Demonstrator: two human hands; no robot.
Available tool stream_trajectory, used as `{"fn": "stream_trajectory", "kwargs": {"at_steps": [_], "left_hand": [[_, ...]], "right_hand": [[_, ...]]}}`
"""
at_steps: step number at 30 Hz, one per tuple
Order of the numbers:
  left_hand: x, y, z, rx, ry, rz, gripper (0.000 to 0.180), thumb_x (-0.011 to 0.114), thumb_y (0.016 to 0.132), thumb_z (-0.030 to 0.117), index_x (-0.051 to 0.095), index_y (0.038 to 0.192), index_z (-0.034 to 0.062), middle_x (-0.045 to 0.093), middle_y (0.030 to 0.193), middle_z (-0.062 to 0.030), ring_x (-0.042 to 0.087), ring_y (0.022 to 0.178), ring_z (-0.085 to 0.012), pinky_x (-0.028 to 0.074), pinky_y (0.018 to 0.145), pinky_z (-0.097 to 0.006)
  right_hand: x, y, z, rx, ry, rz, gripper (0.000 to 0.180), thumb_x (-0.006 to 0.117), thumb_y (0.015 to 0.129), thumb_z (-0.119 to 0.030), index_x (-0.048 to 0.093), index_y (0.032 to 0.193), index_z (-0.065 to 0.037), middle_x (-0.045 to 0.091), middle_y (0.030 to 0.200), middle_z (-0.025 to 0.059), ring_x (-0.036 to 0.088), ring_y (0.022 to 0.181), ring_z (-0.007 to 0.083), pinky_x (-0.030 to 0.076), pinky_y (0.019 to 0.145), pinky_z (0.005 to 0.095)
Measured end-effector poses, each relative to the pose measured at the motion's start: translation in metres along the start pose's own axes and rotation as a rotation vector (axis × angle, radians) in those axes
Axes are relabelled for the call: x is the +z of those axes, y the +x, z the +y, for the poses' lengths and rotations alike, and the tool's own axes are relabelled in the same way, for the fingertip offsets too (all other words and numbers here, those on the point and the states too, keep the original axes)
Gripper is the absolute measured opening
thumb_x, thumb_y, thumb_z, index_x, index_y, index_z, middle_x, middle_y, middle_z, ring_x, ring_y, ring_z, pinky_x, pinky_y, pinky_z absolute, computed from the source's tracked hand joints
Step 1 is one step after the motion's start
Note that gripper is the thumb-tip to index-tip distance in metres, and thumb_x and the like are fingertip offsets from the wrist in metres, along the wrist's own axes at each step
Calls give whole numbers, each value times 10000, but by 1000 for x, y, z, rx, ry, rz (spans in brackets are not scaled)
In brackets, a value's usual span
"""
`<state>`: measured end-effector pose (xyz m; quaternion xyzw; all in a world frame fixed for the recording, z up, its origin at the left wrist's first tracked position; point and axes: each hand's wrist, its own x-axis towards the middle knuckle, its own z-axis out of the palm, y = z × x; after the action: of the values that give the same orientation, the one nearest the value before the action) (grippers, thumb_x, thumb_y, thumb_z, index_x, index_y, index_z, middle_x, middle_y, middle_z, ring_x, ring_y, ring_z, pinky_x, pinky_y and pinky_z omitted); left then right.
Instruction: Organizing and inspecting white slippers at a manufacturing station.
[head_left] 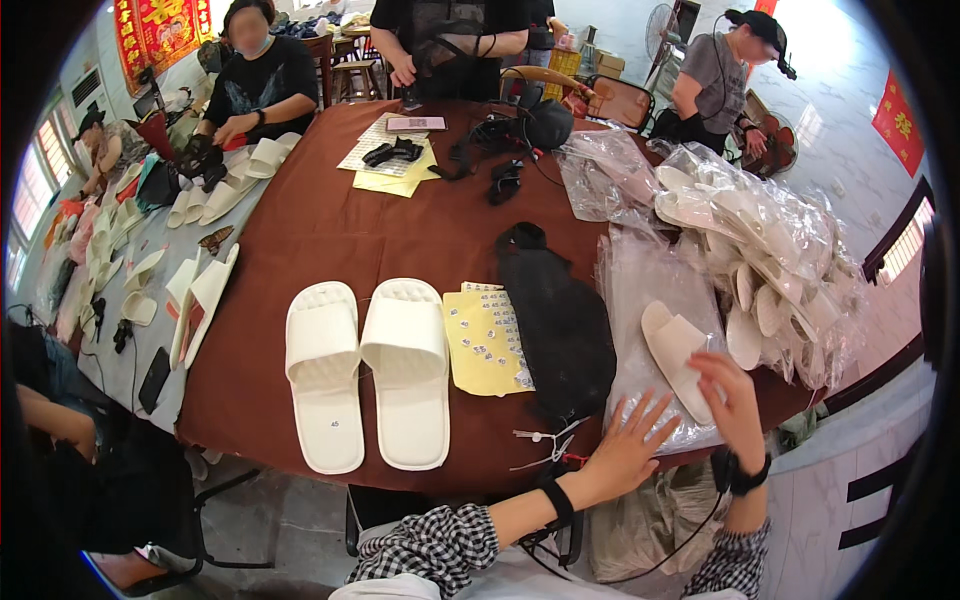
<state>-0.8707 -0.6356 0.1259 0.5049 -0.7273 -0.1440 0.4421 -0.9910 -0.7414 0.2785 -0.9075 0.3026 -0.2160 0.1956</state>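
My left hand lies with its fingers spread on a stack of clear plastic bags at the right of the table. On those bags rests a white open-toed slipper. My right hand is at the slipper's right edge, fingers apart and slightly bent; I cannot tell whether they touch it. Left of the middle, two white slippers lie side by side, soles down, and one has a small round sticker on its insole. A yellow sheet of small round stickers lies beside them, partly under a black cloth bag.
Bagged white slippers are heaped at the right. Black straps, yellow sheets and a phone lie toward the far edge. More slippers cover a grey table at the left. Several people stand or sit around.
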Motion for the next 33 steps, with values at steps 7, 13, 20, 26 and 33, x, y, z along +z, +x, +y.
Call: {"fn": "stream_trajectory", "kwargs": {"at_steps": [7, 13, 20, 26, 33], "left_hand": [[-61, -56, 32, -45, -126, 67, 589, 689, 842, 98, 495, 1397, 52, 308, 1539, -233, 232, 1461, -446, 249, 1173, -546], [-163, -116, 32, -204, 64, 183, 477, 688, 815, 35, 598, 1282, 53, 449, 1438, -208, 414, 1337, -420, 361, 1112, -499], [-224, -211, 22, -546, 510, 420, 481, 653, 848, 43, 570, 1322, 54, 411, 1487, -200, 311, 1409, -436, 263, 1156, -512], [-231, -239, -4, -688, 690, 498, 762, 748, 850, 257, 369, 1473, 37, 265, 1545, -282, 257, 1418, -480, 185, 1161, -599], [-224, -248, -33, -620, 698, 564, 803, 791, 788, 290, 392, 1424, 5, 310, 1492, -309, 304, 1382, -496, 248, 1150, -586]], "right_hand": [[33, -52, -36, 148, 145, 161, 203, 585, 901, 12, 698, 1070, 16, 693, 1089, 145, 670, 972, 246, 507, 842, 313], [85, -58, -62, 63, 205, 161, 196, 582, 902, 27, 702, 1056, 7, 696, 1070, 138, 674, 968, 253, 517, 833, 316], [141, -45, -129, -71, 354, 85, 190, 619, 887, 44, 699, 1053, 0, 686, 1079, 132, 681, 924, 274, 541, 787, 331], [210, -33, -158, -306, 235, -48, 350, 700, 869, -116, 642, 1210, -62, 600, 1263, 168, 600, 1124, 342, 492, 948, 410], [260, -27, -177, -353, -17, -24, 569, 758, 831, -262, 564, 1351, -137, 416, 1451, 243, 413, 1317, 461, 392, 1055, 524]]}}
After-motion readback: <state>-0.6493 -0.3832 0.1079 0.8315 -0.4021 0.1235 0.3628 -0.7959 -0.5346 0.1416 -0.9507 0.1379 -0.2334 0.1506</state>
